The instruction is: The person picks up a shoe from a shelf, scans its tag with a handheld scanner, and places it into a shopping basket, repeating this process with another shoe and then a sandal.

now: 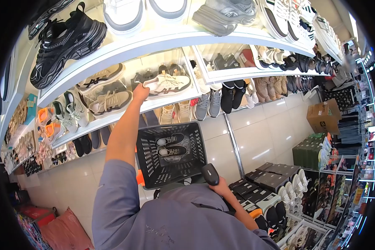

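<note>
Across a shoe shop's upper left and centre, white display shelving runs in tiers, lined w/ trainers, sandals & boots. Pale tiled floor shows below it, split by a metal strip. Next in size, my grey shirt fills bottom centre, both arms reaching fwd. Just ahead of my waist is a black plastic basket w/ perforated sides; can't tell what supports it. Off to the R, approx. level w/ the basket, a green carton sits below & left of some folded dark cloth, w/ a brown carton farther up. Dark shoeboxes are stacked nearer me, beside rows of shoes.

Smaller items: a pair of dark shoes lies side by side in the basket, laces up. On the lower display tier, a cream sneaker w/ dark side stripes lies sideways, sole down. My hands are well apart. L hand is clamped on the sneaker's left end; R hand, just R of the basket, grips a black handheld device, its rounded head pointing up.
</note>
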`<state>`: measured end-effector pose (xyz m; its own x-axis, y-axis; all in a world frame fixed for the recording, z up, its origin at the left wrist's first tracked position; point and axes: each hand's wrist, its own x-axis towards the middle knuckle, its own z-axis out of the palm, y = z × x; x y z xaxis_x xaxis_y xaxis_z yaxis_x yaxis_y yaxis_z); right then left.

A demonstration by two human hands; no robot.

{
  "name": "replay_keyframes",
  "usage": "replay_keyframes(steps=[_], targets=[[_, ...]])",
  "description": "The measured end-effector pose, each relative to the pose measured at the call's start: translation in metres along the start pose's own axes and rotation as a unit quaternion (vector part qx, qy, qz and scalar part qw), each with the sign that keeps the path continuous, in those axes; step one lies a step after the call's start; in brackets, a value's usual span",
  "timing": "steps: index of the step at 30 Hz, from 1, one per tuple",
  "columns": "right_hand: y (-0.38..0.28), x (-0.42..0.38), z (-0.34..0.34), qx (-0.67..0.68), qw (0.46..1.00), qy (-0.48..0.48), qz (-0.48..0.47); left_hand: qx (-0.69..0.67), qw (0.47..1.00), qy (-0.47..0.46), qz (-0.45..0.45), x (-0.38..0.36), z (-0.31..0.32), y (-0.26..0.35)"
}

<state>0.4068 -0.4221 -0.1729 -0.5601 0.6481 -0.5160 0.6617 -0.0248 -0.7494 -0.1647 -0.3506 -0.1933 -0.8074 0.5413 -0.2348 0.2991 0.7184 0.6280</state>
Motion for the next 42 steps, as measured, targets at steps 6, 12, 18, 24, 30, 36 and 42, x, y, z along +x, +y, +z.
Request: replay_keyframes(steps=[6, 12, 18, 24, 30, 36, 42], targets=[[-0.012, 0.007, 0.003, -0.02, 0.999, -0.017, -0.029, -0.134, 0.991, 0.012, 0.019, -0.003, 0.028, -0.034], [-0.022, 0.008, 0.003, -0.048, 0.998, -0.04, -0.029, -0.09, 0.992, 0.047, 0.077, -0.023, 0.02, -0.023], [-0.014, -0.001, -0.001, -0.047, 0.998, -0.025, -0.03, 0.067, 0.982, 0.097, 0.15, -0.022, 0.024, -0.018], [-0.017, -0.014, -0.005, -0.039, 0.999, -0.002, 0.005, 0.014, 0.986, 0.124, 0.107, -0.026, 0.016, -0.005], [-0.022, -0.008, -0.001, -0.065, 0.998, -0.01, 0.001, 0.004, 0.988, 0.126, 0.084, -0.029, 0.017, 0.007], [-0.015, -0.004, 0.0, -0.044, 0.999, -0.013, -0.018, 0.008, 0.989, 0.117, 0.088, -0.024, 0.022, 0.007], [-0.019, 0.005, 0.001, -0.066, 0.998, -0.018, -0.014, -0.067, 0.974, 0.143, 0.16, -0.07, 0.022, -0.013]])
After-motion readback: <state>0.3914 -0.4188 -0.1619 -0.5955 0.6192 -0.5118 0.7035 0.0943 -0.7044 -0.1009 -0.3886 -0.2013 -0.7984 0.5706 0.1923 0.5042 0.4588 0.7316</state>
